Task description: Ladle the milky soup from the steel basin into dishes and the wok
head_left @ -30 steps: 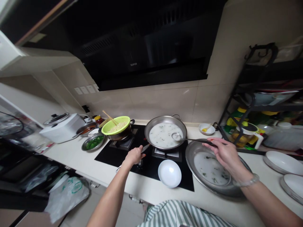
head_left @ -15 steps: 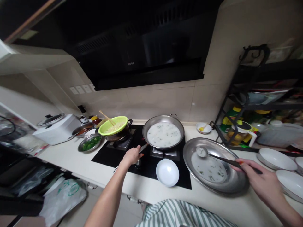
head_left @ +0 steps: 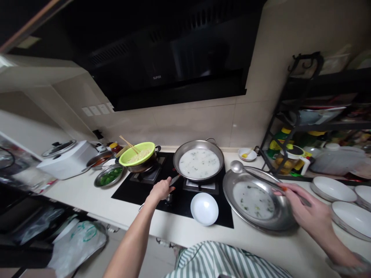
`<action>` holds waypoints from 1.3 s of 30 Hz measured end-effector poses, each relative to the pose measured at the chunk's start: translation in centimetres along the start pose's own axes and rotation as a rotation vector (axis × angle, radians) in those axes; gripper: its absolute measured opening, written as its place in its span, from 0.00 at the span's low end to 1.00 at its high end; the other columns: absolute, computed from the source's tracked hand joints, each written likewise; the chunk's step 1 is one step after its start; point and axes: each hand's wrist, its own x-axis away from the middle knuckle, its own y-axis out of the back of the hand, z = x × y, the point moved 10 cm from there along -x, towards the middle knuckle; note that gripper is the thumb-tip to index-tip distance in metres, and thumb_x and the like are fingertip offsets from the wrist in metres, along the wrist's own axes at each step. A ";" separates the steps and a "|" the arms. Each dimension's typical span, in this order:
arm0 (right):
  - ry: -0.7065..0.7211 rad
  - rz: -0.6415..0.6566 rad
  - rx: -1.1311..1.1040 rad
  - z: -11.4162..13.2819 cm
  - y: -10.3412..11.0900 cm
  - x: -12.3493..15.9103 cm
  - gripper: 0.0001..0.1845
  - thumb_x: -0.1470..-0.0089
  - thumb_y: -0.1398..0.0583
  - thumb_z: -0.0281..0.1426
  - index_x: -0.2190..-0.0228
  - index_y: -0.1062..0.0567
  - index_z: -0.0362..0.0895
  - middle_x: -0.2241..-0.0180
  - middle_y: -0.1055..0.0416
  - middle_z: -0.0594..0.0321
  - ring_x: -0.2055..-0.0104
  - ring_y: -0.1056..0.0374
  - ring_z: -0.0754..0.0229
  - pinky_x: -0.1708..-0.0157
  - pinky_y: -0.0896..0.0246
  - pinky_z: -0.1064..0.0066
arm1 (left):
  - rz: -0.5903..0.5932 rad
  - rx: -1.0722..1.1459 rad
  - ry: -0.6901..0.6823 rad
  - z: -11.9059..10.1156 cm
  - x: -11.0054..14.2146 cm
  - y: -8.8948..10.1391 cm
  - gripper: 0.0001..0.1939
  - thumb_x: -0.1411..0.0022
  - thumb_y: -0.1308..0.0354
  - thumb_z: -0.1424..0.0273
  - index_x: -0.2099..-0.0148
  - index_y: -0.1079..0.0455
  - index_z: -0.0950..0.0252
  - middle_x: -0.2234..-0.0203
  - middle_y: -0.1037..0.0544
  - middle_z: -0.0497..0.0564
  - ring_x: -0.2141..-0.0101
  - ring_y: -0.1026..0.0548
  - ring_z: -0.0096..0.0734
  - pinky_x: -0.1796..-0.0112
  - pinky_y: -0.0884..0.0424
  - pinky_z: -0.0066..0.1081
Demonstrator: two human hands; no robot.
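My left hand [head_left: 161,190] is closed around the handle of a steel wok [head_left: 177,154] on the right burner. Milky white soup [head_left: 199,163] with dark green flecks fills the wok. My right hand [head_left: 303,204] grips the dark handle of a ladle [head_left: 237,166], whose bowl is held up over the far rim of a wide metal basin [head_left: 230,202]. In the basin lies similar white liquid [head_left: 252,200] with chopped greens. Between the wok and me, a white bowl [head_left: 204,209] sits at the front of the black cooktop [head_left: 174,212].
On the left burner, a lime-green colander [head_left: 150,148] of noodles with chopsticks rests on a pot [head_left: 142,166]. A dish of leafy greens [head_left: 108,176] stands left of it. White bowls [head_left: 333,188] and a black rack [head_left: 271,144] are at the right. Overhead hangs a range hood [head_left: 174,90].
The ladle has risen from the liquid in the basin to above its far rim, moving left and away from me. My left hand keeps its hold on the wok handle.
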 end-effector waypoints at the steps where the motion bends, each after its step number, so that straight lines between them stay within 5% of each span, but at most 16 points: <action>1: -0.033 -0.013 -0.021 0.4 -0.6 -0.2 0.13 0.54 0.42 0.41 0.68 0.24 0.48 0.73 0.24 0.57 0.68 0.26 0.52 0.60 0.31 0.62 | -0.001 -0.002 -0.001 0.0 0.0 0.0 0.18 0.37 0.53 0.59 0.48 0.40 0.60 0.61 0.23 0.57 0.58 0.23 0.44 0.65 0.31 0.34; 10: 0.094 0.284 -0.190 2.4 -12.5 -1.7 0.11 0.47 0.45 0.39 0.67 0.27 0.47 0.68 0.25 0.59 0.68 0.26 0.56 0.66 0.31 0.66 | -0.017 -0.001 -0.025 0.0 -0.1 -0.1 0.18 0.38 0.53 0.58 0.49 0.40 0.60 0.61 0.24 0.57 0.59 0.23 0.45 0.66 0.32 0.34; 15: 0.065 0.349 -0.212 1.9 -15.5 -2.2 0.10 0.50 0.44 0.37 0.70 0.25 0.45 0.70 0.26 0.60 0.70 0.26 0.55 0.67 0.33 0.66 | 0.000 -0.016 -0.009 0.0 -0.1 -0.2 0.18 0.37 0.54 0.58 0.48 0.40 0.59 0.61 0.24 0.56 0.59 0.23 0.44 0.66 0.32 0.33; 19: -0.171 0.286 -0.313 -0.1 -15.9 -2.6 0.09 0.54 0.41 0.35 0.73 0.24 0.44 0.74 0.25 0.60 0.72 0.25 0.54 0.72 0.32 0.67 | 0.009 -0.004 -0.003 0.0 0.0 -0.1 0.18 0.38 0.53 0.58 0.48 0.40 0.59 0.60 0.24 0.56 0.58 0.24 0.43 0.65 0.32 0.33; 23: -0.260 0.173 -0.383 -1.3 -15.4 -3.4 0.08 0.55 0.41 0.34 0.75 0.26 0.43 0.73 0.26 0.60 0.73 0.26 0.56 0.72 0.30 0.67 | 0.001 0.006 -0.013 -0.1 -0.1 0.0 0.18 0.38 0.53 0.58 0.49 0.40 0.60 0.61 0.24 0.57 0.58 0.24 0.45 0.65 0.31 0.34; 31: -0.365 0.058 -0.590 -1.9 -14.1 -3.8 0.07 0.62 0.36 0.34 0.81 0.27 0.44 0.72 0.28 0.61 0.72 0.29 0.60 0.66 0.25 0.63 | 0.005 0.011 -0.001 0.0 -0.1 -0.1 0.18 0.38 0.52 0.58 0.48 0.41 0.60 0.60 0.24 0.58 0.57 0.24 0.46 0.65 0.31 0.35; 39: -0.424 0.009 -0.699 -2.3 -13.3 -3.6 0.11 0.67 0.32 0.33 0.83 0.27 0.42 0.74 0.29 0.62 0.72 0.30 0.62 0.70 0.25 0.66 | -0.001 0.003 -0.004 -0.1 0.1 0.2 0.19 0.38 0.53 0.58 0.48 0.40 0.60 0.61 0.23 0.56 0.58 0.23 0.44 0.66 0.31 0.33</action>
